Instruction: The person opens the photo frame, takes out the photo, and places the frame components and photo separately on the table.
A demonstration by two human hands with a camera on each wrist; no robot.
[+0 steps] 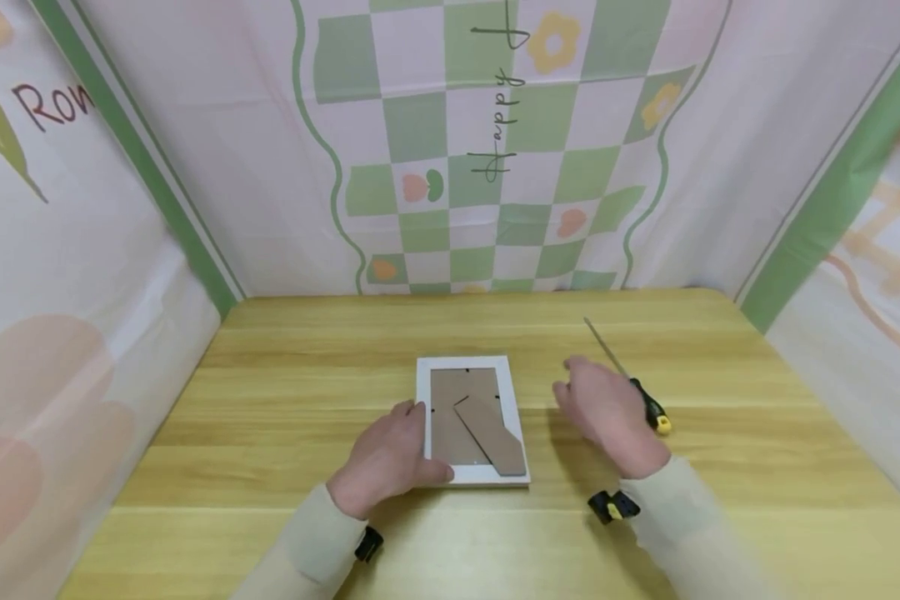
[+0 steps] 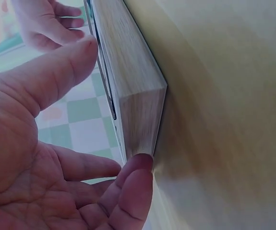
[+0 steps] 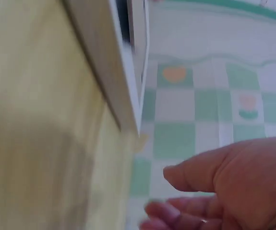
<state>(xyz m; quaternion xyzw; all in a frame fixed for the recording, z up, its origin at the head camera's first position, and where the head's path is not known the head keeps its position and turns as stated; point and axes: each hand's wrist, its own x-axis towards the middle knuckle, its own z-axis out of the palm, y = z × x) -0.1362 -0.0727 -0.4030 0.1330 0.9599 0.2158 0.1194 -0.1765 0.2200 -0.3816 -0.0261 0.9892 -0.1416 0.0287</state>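
Note:
A white picture frame (image 1: 468,425) lies on the table with its back up, showing a brown backing board, small black tabs and a flat stand leg (image 1: 506,454). My left hand (image 1: 390,454) holds the frame's lower left corner, thumb at the near edge and fingers along the left side. In the left wrist view, fingertips touch the pale side (image 2: 140,115) of the frame. My right hand (image 1: 603,408) hovers to the frame's right, apart from it, fingers loosely bent around nothing. Beyond it lies a screwdriver (image 1: 648,404), its shaft partly visible and its handle black and yellow.
The wooden table (image 1: 307,358) reaches back to a curtain (image 1: 480,183) with green and white checks. Cloth walls stand on the left and right. Dark straps with small devices sit at both wrists.

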